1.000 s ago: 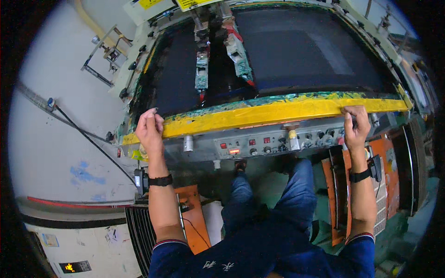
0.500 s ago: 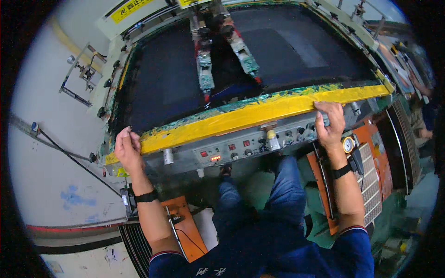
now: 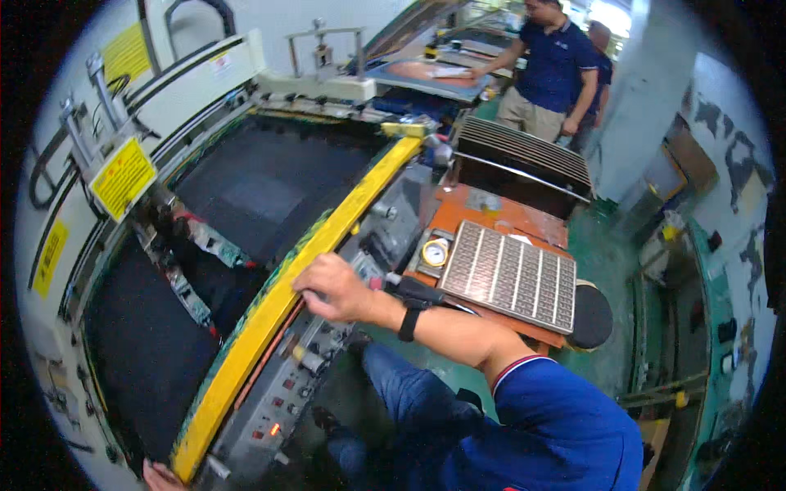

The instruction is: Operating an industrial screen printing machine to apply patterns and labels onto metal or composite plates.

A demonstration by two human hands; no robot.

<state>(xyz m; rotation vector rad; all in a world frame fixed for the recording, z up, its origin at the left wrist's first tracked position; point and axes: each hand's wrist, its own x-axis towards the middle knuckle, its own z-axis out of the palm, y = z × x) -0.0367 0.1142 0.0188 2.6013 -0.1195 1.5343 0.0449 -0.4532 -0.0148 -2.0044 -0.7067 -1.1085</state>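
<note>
Our right hand (image 3: 334, 286) is partway along the yellow front bar (image 3: 246, 364) of the printing screen (image 3: 254, 180) and our left hand (image 3: 161, 476) at its lower-left end, a wide spread that probably steadies it evenly. The right fingers look clamped over the outer edge; the left ones are too cut off, so we cannot tell. Green smears line the bar's inner edge, beside dark mesh. A patterned panel (image 3: 508, 274) lies flat on the orange worktop (image 3: 553, 229), probably for easy reach.
</note>
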